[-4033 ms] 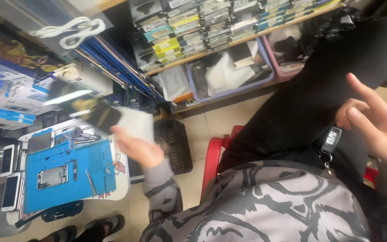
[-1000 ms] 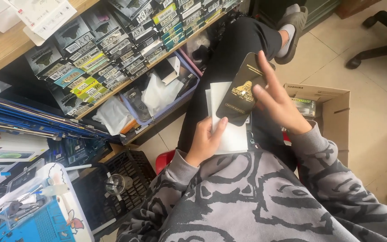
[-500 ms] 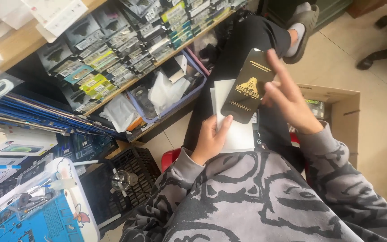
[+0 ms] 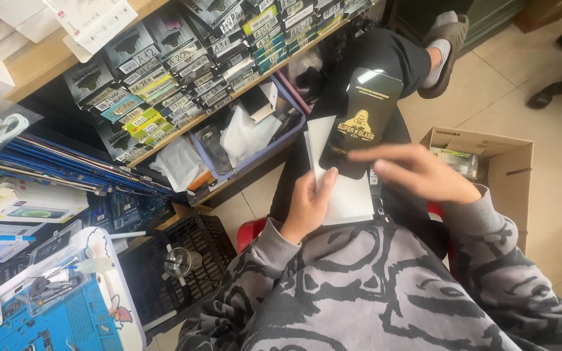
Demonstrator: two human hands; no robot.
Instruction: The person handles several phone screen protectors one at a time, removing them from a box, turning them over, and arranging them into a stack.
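A flat black packet with a gold emblem (image 4: 362,117) stands tilted over my lap, lying on top of a white card sleeve (image 4: 346,198). My left hand (image 4: 307,205) grips both from below, its thumb pressed on the black packet's lower corner. My right hand (image 4: 424,172) is stretched out flat with fingers together. Its fingertips reach across the packet's bottom edge and it grips nothing. I sit with one leg in black trousers crossed over the other, and both arms are in grey patterned sleeves.
An open cardboard box (image 4: 508,169) stands on the tiled floor at my right. On the left, a wooden shelf holds several rows of small packets (image 4: 183,71). Below it are a blue bin (image 4: 248,130), a black crate (image 4: 183,260) and a blue work mat (image 4: 53,318).
My right hand has let go of the black packet's edge and dropped to its bottom with fingers flattened. My left thumb now pins the packet against the white sleeve.
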